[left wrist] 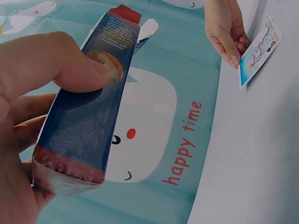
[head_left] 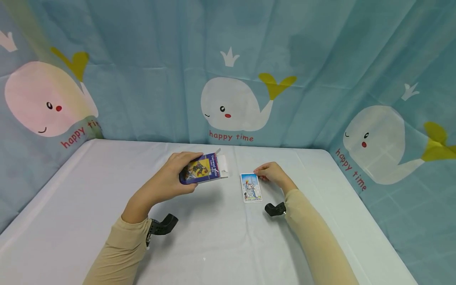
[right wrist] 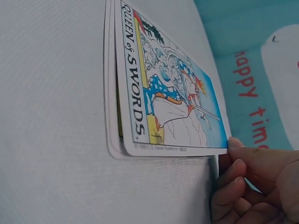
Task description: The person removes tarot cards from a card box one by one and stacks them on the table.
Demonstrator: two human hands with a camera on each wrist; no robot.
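Note:
A blue tarot card box (head_left: 200, 168) is held in my left hand (head_left: 173, 175), above the table. The box's end flap points right and stands open; whether cards are inside is hidden. In the left wrist view my thumb presses the box's printed side (left wrist: 79, 126), with fingers behind it. My right hand (head_left: 272, 174) pinches the upper corner of a Queen of Swords tarot card (head_left: 251, 187). Seen from the right wrist, this card (right wrist: 173, 98) lies face up, slightly raised over at least one other card (right wrist: 110, 93) on the cloth.
A white cloth (head_left: 199, 245) covers the table. Behind it and at both sides hangs a blue curtain (head_left: 149, 99) printed with whales. Black wrist camera mounts (head_left: 164, 225) stick out from both forearms, close above the cloth.

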